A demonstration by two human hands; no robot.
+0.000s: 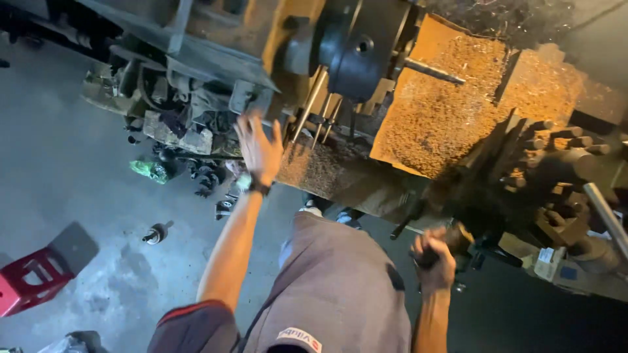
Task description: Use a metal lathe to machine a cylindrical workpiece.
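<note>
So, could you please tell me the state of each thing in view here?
left hand: open, fingers spread, raised toward the lathe.
right hand: closed around a dark handle.
lathe chuck: holding a metal rod.
chip tray: covered in shavings.
red stool: upright on the floor.

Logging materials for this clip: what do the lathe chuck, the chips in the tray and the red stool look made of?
Lathe chuck: dark, smooth metal, probably steel, with a dull sheen. Chips: fine golden-brown metal swarf, possibly brass or rusty steel. Red stool: glossy moulded look suggests plastic, though the view is too blurred to be sure.
</note>
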